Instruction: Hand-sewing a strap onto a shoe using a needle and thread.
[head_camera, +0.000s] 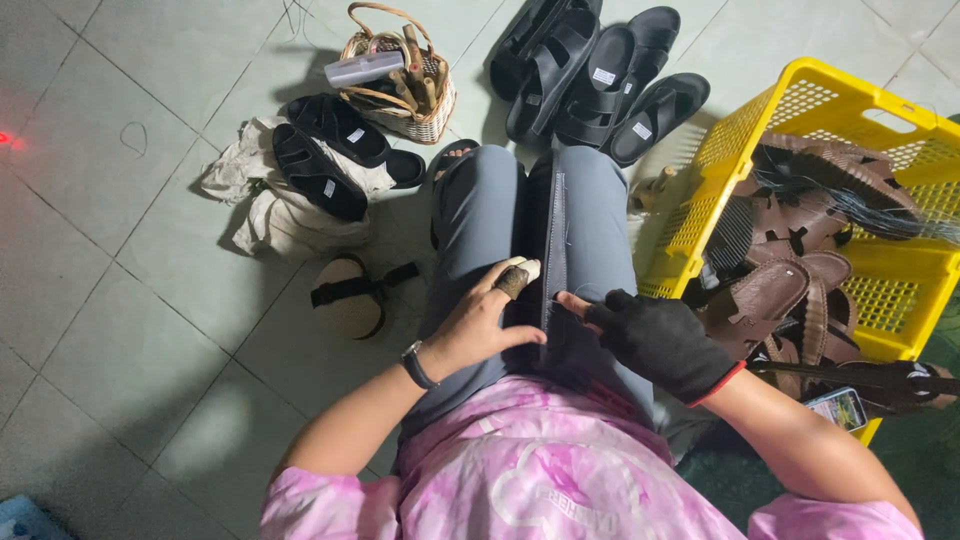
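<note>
A long dark strip of strap material (553, 250) lies along the person's lap, pinned between both hands. It looks thin, light and pliant, probably leather or the like, best taken by its edges where stitching runs. The left hand (480, 318) presses flat beside it, fingers spread, two fingertips wrapped in tape, not gripping anything; a watch sits at the wrist. The right hand (655, 335), in a black fingerless glove, pinches at the strip's edge, seemingly on a needle or thread, though that is too fine to tell.

Beyond the right hand stands a yellow plastic crate (850, 130) heaped with brown sandals (780, 290). A phone (838, 408) lies just behind that wrist. Ahead of both hands, black sandals (600, 70) with small white rectangular labels on their insoles sit on the tiled floor. Out past the left hand, a wicker basket (400, 80) holds tools and a pale grey tube; another black pair (330, 160) rests on crumpled cloth.
</note>
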